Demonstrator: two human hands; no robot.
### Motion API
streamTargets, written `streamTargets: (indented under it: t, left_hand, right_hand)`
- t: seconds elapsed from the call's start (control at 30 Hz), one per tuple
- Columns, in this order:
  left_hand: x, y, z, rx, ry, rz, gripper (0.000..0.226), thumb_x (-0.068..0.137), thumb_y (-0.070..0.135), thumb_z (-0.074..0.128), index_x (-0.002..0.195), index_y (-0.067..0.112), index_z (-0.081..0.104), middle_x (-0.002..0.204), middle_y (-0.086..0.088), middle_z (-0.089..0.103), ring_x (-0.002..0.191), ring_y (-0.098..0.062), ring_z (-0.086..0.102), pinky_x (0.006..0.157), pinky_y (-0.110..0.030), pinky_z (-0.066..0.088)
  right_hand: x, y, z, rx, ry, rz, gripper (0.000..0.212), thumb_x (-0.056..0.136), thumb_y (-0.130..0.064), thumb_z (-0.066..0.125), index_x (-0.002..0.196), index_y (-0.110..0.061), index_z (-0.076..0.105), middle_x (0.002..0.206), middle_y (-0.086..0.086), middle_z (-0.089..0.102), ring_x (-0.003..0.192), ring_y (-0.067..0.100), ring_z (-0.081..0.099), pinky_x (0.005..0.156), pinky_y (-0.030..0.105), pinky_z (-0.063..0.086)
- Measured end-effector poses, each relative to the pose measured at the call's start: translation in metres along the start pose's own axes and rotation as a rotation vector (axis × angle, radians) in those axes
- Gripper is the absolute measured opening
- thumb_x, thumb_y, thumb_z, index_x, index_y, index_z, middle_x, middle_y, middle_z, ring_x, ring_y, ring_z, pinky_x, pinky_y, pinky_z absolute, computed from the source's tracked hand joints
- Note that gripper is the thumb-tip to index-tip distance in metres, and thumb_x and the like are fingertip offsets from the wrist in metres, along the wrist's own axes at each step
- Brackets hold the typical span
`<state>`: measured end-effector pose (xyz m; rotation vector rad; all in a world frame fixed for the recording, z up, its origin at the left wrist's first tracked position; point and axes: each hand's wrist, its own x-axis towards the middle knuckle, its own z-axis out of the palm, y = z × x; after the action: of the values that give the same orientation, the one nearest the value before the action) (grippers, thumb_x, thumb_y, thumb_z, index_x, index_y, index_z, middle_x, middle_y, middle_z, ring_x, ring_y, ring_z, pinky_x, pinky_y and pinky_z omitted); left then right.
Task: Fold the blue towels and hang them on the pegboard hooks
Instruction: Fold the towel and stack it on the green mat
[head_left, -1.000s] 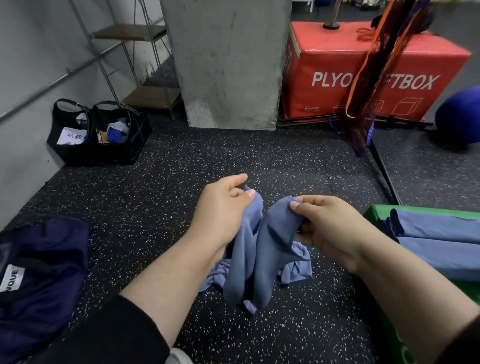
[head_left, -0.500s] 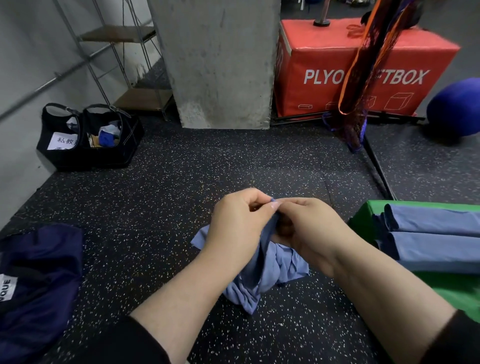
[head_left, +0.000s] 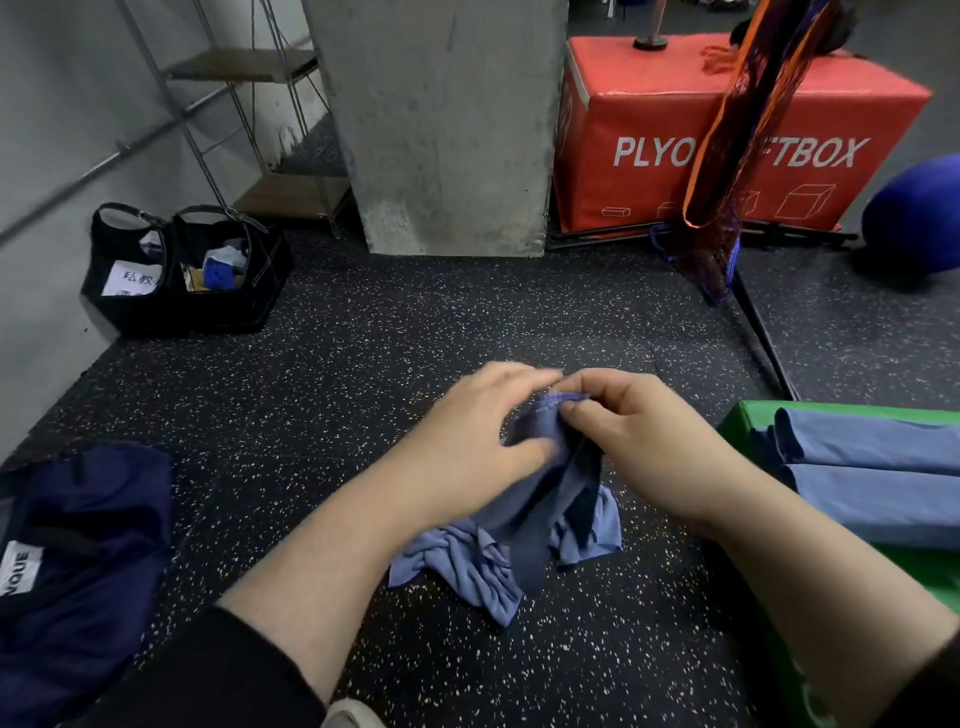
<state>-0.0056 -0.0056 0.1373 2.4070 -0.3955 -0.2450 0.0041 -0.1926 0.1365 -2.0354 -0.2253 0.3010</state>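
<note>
My left hand (head_left: 483, 441) and right hand (head_left: 639, 441) now meet at frame centre, both pinching the blue towel's (head_left: 524, 525) hemmed edge. A second ago I held them apart, so I judge corners matched, first fold started.

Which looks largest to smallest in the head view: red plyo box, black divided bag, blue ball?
1. Red plyo box
2. Black divided bag
3. Blue ball, though the frame's right edge cuts it off, so its rank against the bag is unsure.

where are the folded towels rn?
Head view, right edge: the folded blue towels lie on the green box, just right of the right hand.
</note>
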Motion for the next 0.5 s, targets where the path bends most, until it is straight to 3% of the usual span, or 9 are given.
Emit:
streamTargets:
  t: [0.07, 0.13, 0.2, 0.27, 0.37, 0.43, 0.5]
  left_hand:
    - [0.000, -0.001, 0.003, -0.023, -0.083, 0.001, 0.043, 0.093, 0.037, 0.069, 0.133, 0.027, 0.059, 0.143, 0.013, 0.048, 0.132, -0.005, 0.044, 0.113, -0.034, 0.035]
    - [0.000, -0.002, 0.005, -0.036, -0.051, -0.014, 0.020, 0.093, 0.039, 0.068, 0.103, 0.022, 0.064, 0.101, 0.013, 0.061, 0.092, 0.002, 0.055, 0.085, -0.025, 0.046]
    - [-0.001, -0.001, 0.005, -0.023, 0.010, -0.042, 0.024, 0.092, 0.038, 0.069, 0.084, 0.019, 0.057, 0.069, 0.010, 0.051, 0.060, -0.002, 0.043, 0.056, -0.022, 0.033]
    - [-0.001, -0.001, 0.004, -0.027, 0.046, -0.061, 0.025, 0.088, 0.032, 0.071, 0.079, 0.018, 0.053, 0.062, 0.008, 0.047, 0.057, -0.009, 0.039, 0.054, -0.027, 0.029]
    - [-0.004, -0.002, 0.000, -0.046, 0.054, -0.089, 0.029, 0.087, 0.033, 0.075, 0.074, 0.021, 0.051, 0.056, 0.009, 0.045, 0.052, -0.009, 0.038, 0.053, -0.029, 0.029]
    - [-0.009, -0.006, -0.007, -0.076, 0.067, -0.120, 0.030, 0.087, 0.036, 0.075, 0.074, 0.022, 0.053, 0.053, 0.009, 0.047, 0.048, -0.007, 0.038, 0.048, -0.026, 0.027]
    - [-0.016, -0.011, -0.016, -0.091, 0.081, -0.148, 0.025, 0.088, 0.034, 0.075, 0.077, 0.021, 0.057, 0.053, 0.009, 0.051, 0.046, -0.006, 0.039, 0.047, -0.023, 0.027]
  right_hand:
    - [-0.004, -0.004, -0.005, -0.131, -0.013, -0.061, 0.020, 0.098, -0.018, 0.055, 0.092, -0.029, 0.071, 0.084, 0.009, 0.074, 0.070, 0.017, 0.060, 0.076, 0.047, 0.054]
    - [-0.007, -0.006, -0.009, -0.221, -0.011, -0.081, 0.022, 0.099, -0.018, 0.055, 0.092, -0.032, 0.070, 0.081, -0.001, 0.073, 0.073, 0.018, 0.065, 0.076, 0.039, 0.054]
    - [-0.008, -0.004, -0.012, -0.282, 0.019, -0.099, 0.022, 0.100, -0.019, 0.055, 0.092, -0.034, 0.069, 0.080, -0.009, 0.071, 0.075, 0.009, 0.064, 0.075, 0.028, 0.051]
    - [-0.010, -0.003, -0.015, -0.302, 0.068, -0.117, 0.020, 0.100, -0.019, 0.056, 0.091, -0.032, 0.068, 0.077, -0.015, 0.069, 0.072, -0.001, 0.059, 0.070, 0.020, 0.046]
    - [-0.012, -0.002, -0.021, -0.343, 0.152, -0.116, 0.019, 0.099, -0.021, 0.055, 0.089, -0.033, 0.065, 0.069, -0.016, 0.065, 0.064, 0.000, 0.056, 0.060, 0.021, 0.041]
    - [-0.014, -0.003, -0.028, -0.375, 0.216, -0.115, 0.022, 0.099, -0.021, 0.056, 0.085, -0.037, 0.061, 0.069, -0.016, 0.064, 0.067, 0.000, 0.057, 0.061, 0.017, 0.040]
    - [-0.017, -0.004, -0.034, -0.379, 0.251, -0.118, 0.025, 0.098, -0.019, 0.056, 0.083, -0.038, 0.059, 0.067, -0.017, 0.063, 0.067, 0.001, 0.057, 0.063, 0.021, 0.040]
